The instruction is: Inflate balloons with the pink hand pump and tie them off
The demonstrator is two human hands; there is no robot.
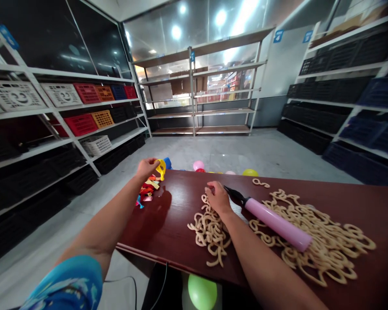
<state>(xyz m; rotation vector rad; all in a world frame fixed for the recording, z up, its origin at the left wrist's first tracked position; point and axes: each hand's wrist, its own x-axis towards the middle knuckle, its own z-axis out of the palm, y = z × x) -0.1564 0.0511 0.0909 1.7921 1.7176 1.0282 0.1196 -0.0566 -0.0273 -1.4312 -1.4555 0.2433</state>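
My left hand [148, 168] is closed in a pinch on a limp yellow balloon [161, 169], held up above the table's far left edge. Under it lies a small heap of uninflated balloons [148, 188] in red, orange, blue and other colours. My right hand [218, 198] has its fingers curled at the top of a pile of beige curled loops [210, 228]; whatever is in its fingers is hidden. Just right of that hand, a pink hand pump [278, 221] with a black end lies slantwise over a larger spread of beige loops [326, 241].
The dark red table [168, 224] reflects light. Inflated balloons, one pink [198, 165] and one yellow [250, 172], show past its far edge. A green balloon [202, 292] is below the near edge. Shelves with crates [86, 92] line both sides; a metal rack [194, 116] stands behind.
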